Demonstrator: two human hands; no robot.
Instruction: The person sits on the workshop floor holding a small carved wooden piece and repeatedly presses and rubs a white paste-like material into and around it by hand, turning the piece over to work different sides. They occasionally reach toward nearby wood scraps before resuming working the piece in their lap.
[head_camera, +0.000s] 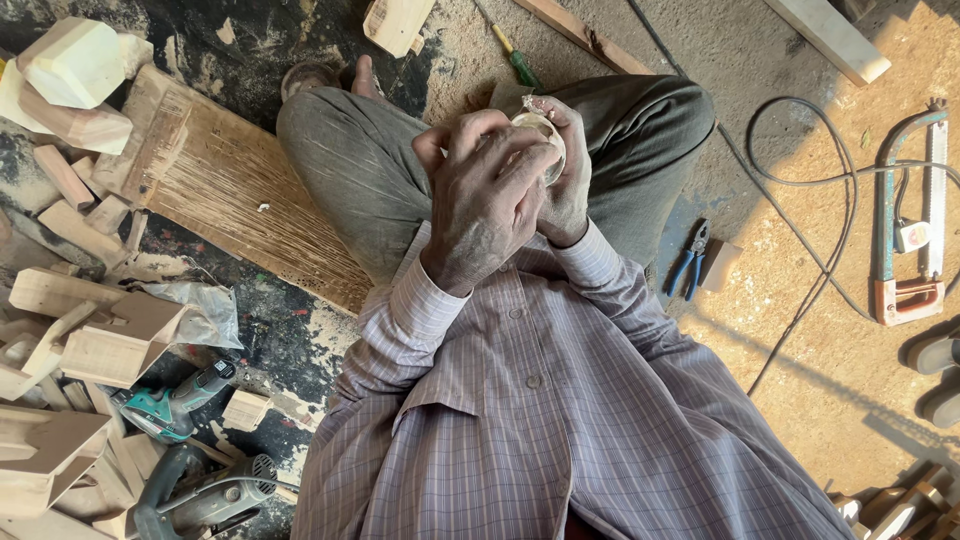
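Note:
Both my hands meet in front of my chest, above my folded legs. My left hand (485, 200) wraps over a small pale round wooden piece (545, 135), its fingers curled across the front. Behind it, my right hand (570, 190) cups the same piece from the far side. Only the rim of the piece shows between the fingers; the rest is hidden. Dust covers both hands. My sleeves are striped.
A ribbed wooden board (235, 190) lies left of my knee, with cut wood blocks (75, 65) beyond. A drill (170, 400) and a grinder (205, 495) lie at lower left. Blue pliers (690, 262), a hacksaw (908, 210), a cable (800, 230) and a screwdriver (515, 62) lie on the sawdust floor.

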